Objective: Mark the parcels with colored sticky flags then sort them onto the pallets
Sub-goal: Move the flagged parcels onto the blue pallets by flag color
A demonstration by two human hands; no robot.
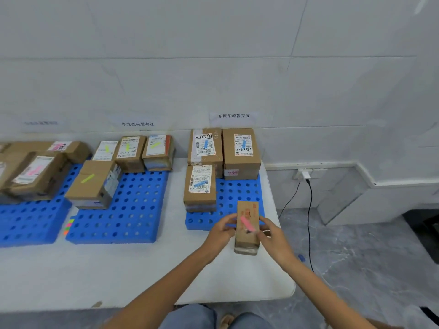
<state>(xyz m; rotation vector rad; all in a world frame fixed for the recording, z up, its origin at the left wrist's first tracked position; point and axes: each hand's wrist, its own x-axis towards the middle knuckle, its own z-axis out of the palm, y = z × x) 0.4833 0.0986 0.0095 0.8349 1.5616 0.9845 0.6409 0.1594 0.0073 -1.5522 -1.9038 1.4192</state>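
Both hands are holding one small parcel (248,209) at the front edge of the right pallet (238,191). The left hand (221,230) is curling its fingers round the parcel's left side and the right hand (273,236) is curling its fingers round the right side. One pink flag (247,223) is lying slantwise on the parcel's top face. The blur is hiding whether the right thumb is touching the flag, and whether the parcel is resting on the table. Three blue pallets are sitting in a row on the white table (118,269). The right pallet is carrying three parcels (241,160), each with a blue flag. The middle pallet (128,210) is carrying four parcels (92,186), each with a yellow-green flag. The left pallet (28,222) is running out of view, and two pink-flagged parcels (35,176) are showing on it. One pad of coloured flags (69,226) is lying on the table between the left and middle pallets. Three paper signs (234,116) are hanging on the pale wall. One plug (304,175) is sitting in a wall socket, with two cables (308,222) trailing down to the grey marbled floor (368,269).
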